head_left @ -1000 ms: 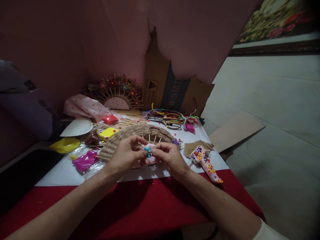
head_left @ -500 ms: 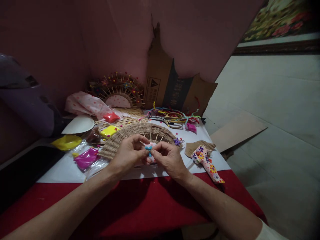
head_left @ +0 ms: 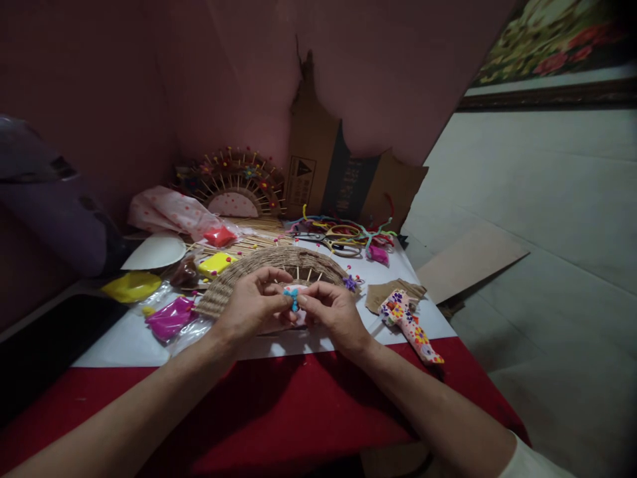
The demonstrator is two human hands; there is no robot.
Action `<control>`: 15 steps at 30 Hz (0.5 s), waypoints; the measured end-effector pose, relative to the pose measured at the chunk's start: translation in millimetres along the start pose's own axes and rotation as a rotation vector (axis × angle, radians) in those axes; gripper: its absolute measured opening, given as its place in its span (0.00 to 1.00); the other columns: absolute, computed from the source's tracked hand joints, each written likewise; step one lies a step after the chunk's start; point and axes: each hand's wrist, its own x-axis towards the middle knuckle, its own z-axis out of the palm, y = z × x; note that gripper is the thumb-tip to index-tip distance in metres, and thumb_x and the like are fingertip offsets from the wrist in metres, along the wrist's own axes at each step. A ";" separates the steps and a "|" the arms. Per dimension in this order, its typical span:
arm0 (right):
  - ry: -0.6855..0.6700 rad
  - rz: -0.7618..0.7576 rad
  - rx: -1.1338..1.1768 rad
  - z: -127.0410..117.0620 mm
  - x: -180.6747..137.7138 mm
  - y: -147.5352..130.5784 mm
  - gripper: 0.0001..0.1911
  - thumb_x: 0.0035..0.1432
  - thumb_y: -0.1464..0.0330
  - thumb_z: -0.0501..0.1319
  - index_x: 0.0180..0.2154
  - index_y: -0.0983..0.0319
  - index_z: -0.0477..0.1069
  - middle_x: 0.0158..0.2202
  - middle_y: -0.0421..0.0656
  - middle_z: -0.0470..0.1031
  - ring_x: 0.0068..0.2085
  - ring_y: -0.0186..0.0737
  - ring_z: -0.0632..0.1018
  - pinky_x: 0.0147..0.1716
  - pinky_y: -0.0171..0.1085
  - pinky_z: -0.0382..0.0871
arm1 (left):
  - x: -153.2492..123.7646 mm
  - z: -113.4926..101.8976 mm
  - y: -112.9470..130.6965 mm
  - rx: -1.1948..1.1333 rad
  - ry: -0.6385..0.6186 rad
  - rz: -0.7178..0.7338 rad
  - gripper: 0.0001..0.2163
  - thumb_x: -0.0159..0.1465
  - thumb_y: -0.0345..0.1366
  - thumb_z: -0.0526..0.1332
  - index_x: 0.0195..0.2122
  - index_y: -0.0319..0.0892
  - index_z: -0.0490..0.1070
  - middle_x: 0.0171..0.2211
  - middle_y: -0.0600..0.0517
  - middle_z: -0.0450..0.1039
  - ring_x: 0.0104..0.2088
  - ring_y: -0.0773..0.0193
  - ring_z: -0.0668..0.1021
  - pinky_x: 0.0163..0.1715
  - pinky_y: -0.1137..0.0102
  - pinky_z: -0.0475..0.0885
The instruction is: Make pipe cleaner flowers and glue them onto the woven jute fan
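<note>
Blue flower-like piece [head_left: 294,299] pinched between two bare hands, just above the near edge of an arched woven panel [head_left: 263,261], as a person works at a table in the corner of a room. From the head view, the left hand [head_left: 253,304] grips the piece from one side between thumb and fingertips; the right hand [head_left: 337,311] grasps it from the other, thumb and forefinger closed on it, the two thumbs nearly meeting. Pale sticks [head_left: 309,273] line the inner curve of the panel behind the fingers, and a small purple flower [head_left: 350,283] sits at its right end. White paper [head_left: 119,345] lies beneath the work, over a red cloth [head_left: 293,405]. To the left of the left hand rest a magenta packet [head_left: 170,320], a yellow bag [head_left: 130,287] and a bright yellow packet [head_left: 217,264]. Beyond the panel lie gold-handled scissors [head_left: 326,240], near a tangle of colourful fuzzy stems [head_left: 371,238]. To the right, an L-shaped floral-patterned object [head_left: 418,338] lies partly over a torn cardboard scrap [head_left: 381,292]. At the rear, a second arched piece [head_left: 233,204], decorated with beads and flowers, stands near the wall beside a tall, ragged cardboard sheet [head_left: 311,136].
</note>
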 end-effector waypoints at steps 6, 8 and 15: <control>0.062 0.031 -0.011 2.2 -0.6 -1.4 0.14 0.48 0.59 0.63 0.23 0.64 0.68 0.17 0.35 0.65 0.16 0.26 0.63 0.15 0.28 0.58 | 0.2 0.1 -3.7 0.009 0.014 0.048 0.18 0.44 0.31 0.69 0.34 0.41 0.62 0.16 0.60 0.68 0.18 0.67 0.75 0.23 0.69 0.73; 0.086 0.039 -0.026 3.5 -1.8 -3.2 0.13 0.46 0.60 0.64 0.23 0.64 0.68 0.16 0.35 0.65 0.16 0.26 0.63 0.15 0.28 0.57 | 0.8 1.0 -5.6 0.041 0.003 0.072 0.18 0.45 0.33 0.68 0.34 0.41 0.61 0.17 0.59 0.69 0.18 0.67 0.75 0.22 0.70 0.73; 0.118 -0.037 -0.107 7.6 -3.4 -2.3 0.10 0.46 0.65 0.63 0.20 0.64 0.67 0.18 0.36 0.65 0.20 0.28 0.64 0.19 0.30 0.56 | -0.8 4.1 -9.9 0.137 0.011 0.150 0.15 0.47 0.30 0.65 0.34 0.41 0.63 0.20 0.58 0.71 0.17 0.70 0.73 0.19 0.74 0.71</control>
